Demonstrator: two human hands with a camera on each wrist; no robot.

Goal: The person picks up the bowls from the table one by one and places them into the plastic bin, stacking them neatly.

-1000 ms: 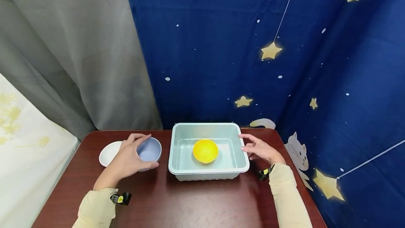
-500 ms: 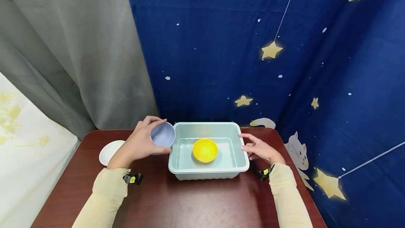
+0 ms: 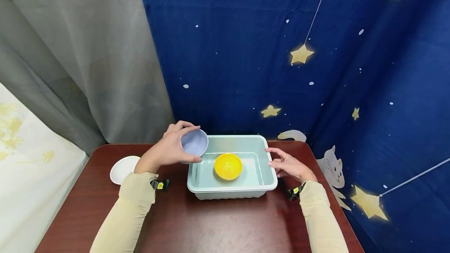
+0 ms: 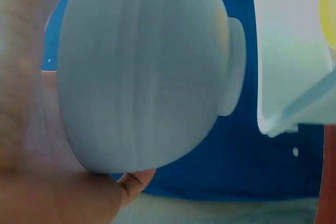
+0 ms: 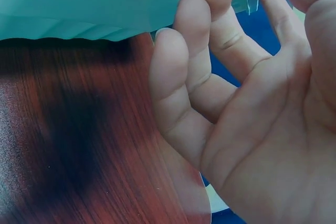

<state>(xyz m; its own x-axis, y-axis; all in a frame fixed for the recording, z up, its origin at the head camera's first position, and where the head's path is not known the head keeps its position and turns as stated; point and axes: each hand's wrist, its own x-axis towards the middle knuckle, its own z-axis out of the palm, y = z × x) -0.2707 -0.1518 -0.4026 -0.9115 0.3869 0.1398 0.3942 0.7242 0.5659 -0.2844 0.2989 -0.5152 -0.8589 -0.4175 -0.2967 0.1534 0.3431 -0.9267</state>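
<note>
In the head view, my left hand [image 3: 172, 146] grips a blue-grey bowl [image 3: 195, 142] by its rim, thumb on the near side and fingers on the far side. The bowl is held tilted above the left edge of a pale green plastic basin [image 3: 232, 189]. Its footed underside fills much of the left wrist view, beside the palm. A yellow bowl [image 3: 228, 166] sits upright inside the basin. My right hand [image 3: 289, 164] is at the basin's right rim with loosely bent fingers [image 5: 170, 72]; whether they press on the wall is hard to tell.
A white dish [image 3: 123, 170] lies on the dark red-brown table [image 3: 225, 225], left of the basin and partly behind my left forearm. Grey [image 3: 116, 57] and blue star-patterned curtains [image 3: 225, 69] hang behind the table's far edge.
My left hand has carried the blue-grey bowl up and rightward, from beside the basin to over its left edge. The right hand, the basin and the yellow bowl have stayed in place.
</note>
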